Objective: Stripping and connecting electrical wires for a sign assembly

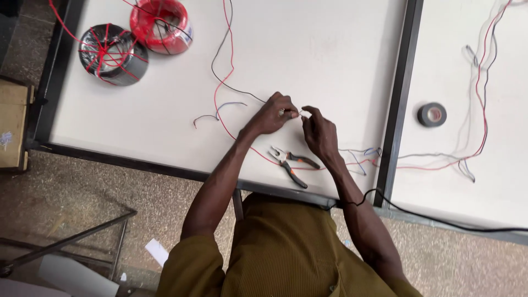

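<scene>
My left hand (273, 114) and my right hand (319, 131) meet over the white table (308, 49), fingertips pinched together on the bare ends of thin wires (300, 114). A black wire (220, 52) and a red wire (230, 38) run from the far edge down to my left hand. The red wire continues under my wrists toward the right. Orange-handled pliers (290, 164) lie open on the table just in front of my hands, touching neither.
A black wire coil (113, 54) and a red wire coil (161, 25) sit at the far left. Short loose wire pieces (212, 116) lie left of my hands. A second table on the right holds a roll of black tape (432, 114) and more wires (478, 82).
</scene>
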